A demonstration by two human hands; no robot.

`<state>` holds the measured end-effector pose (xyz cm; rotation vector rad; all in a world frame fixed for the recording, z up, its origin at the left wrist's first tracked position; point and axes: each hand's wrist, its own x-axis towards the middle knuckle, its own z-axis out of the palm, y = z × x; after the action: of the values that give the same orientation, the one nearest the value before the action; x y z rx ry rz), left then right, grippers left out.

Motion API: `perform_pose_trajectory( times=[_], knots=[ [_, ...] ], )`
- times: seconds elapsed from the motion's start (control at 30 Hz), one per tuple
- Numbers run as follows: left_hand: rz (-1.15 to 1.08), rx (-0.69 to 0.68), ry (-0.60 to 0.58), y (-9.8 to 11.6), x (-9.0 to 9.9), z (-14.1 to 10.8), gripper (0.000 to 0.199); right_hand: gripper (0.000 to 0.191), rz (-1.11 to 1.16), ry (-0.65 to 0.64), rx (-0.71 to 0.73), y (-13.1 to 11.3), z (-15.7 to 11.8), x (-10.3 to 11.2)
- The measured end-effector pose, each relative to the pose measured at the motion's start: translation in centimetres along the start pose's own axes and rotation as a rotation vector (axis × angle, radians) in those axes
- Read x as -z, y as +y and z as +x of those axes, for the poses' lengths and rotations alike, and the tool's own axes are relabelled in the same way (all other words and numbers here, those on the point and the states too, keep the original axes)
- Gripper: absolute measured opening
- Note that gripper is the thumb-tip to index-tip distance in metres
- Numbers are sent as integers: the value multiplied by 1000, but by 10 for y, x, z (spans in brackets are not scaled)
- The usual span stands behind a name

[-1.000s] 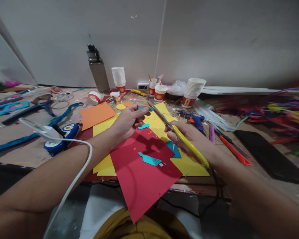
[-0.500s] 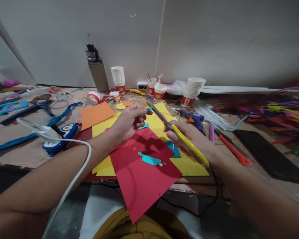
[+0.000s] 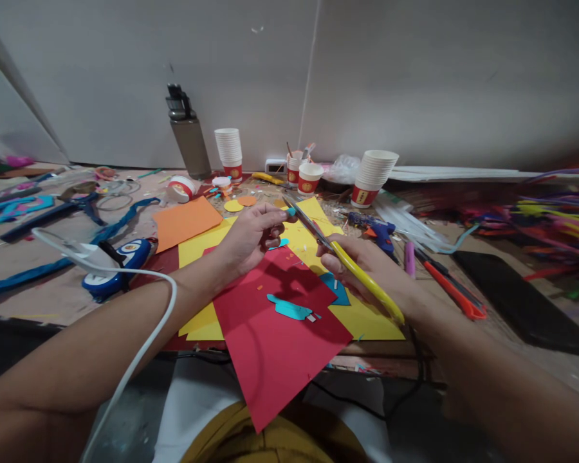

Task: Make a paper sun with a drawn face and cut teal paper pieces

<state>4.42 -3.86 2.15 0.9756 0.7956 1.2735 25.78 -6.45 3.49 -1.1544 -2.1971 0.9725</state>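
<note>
Between the thumb and fingers of my left hand (image 3: 255,233) is a small turquoise paper piece (image 3: 291,211). My right hand (image 3: 350,260) is closed around yellow-handled scissors (image 3: 361,273), their blades pointing up and left, close beside that piece. Below both hands lies a red paper sheet (image 3: 280,360), its lower corner hanging past the table edge. On it rests a turquoise paper cutout (image 3: 290,308). Another turquoise scrap (image 3: 280,244) shows just under my left fingers. Yellow paper (image 3: 376,325) lies underneath, with a blue paper piece (image 3: 335,290) near my right hand.
An orange sheet (image 3: 186,224) lies left of the yellow paper. Paper cup stacks (image 3: 374,173) and a bottle (image 3: 189,138) stand along the wall. At right are a blue glue gun (image 3: 381,231), a red-handled tool (image 3: 456,292) and a black phone (image 3: 525,302). A white cable (image 3: 154,337) crosses my left forearm.
The small turquoise piece has shifted slightly right, closer to the scissor blades, and its angle has changed a little. My left fingers moved slightly; the right hand stays almost still.
</note>
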Motion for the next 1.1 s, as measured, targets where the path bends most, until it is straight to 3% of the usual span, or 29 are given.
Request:
perform_pose_trajectory(
  times=[0.83,1.0,1.1],
  knots=[
    [-8,2,17,-1,-1,-1,13,43,59,-9,-48,-7,-2,-1],
    [1,12,5,0,-2,-1,13,43,-39,33,-75,-4,0,-1],
    [51,16,38,-1,4,4,17,41,-198,124,-120,6,4,4]
  ],
)
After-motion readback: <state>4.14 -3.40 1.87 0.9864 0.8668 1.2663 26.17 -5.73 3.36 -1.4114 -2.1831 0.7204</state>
